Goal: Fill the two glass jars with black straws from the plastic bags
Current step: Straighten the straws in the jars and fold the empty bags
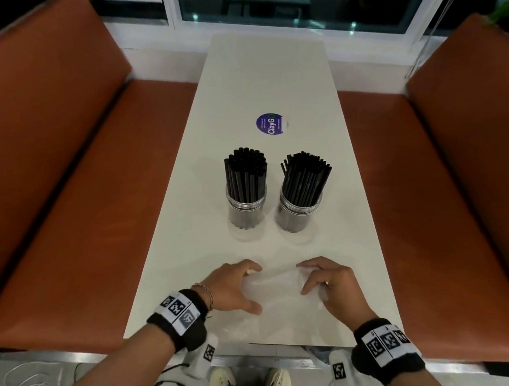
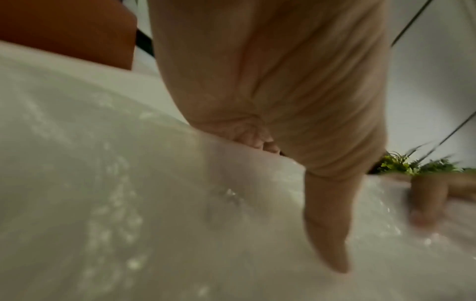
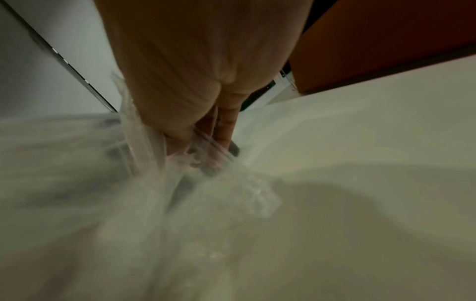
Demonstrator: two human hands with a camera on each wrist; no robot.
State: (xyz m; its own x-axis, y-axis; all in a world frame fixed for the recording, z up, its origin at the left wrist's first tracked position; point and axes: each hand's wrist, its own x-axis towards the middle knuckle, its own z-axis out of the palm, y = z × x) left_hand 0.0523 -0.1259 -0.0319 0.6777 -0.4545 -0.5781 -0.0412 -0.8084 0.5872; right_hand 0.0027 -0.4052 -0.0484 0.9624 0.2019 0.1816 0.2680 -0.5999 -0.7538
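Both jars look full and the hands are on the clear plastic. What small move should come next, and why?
Probably bunch the plastic bag into one hand and set it aside: left jar and right jar stand packed with black straws, no straws show in the bag, and left hand and right hand each grip one end.

Dim indoor light; both wrist views blurred, perhaps motion.

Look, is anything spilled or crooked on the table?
Nothing is spilled. Both clear glass jars stand upright on the white table, packed with black straws. A few straws in the right jar lean out sideways. The left hand and right hand hold the crumpled clear plastic bag.
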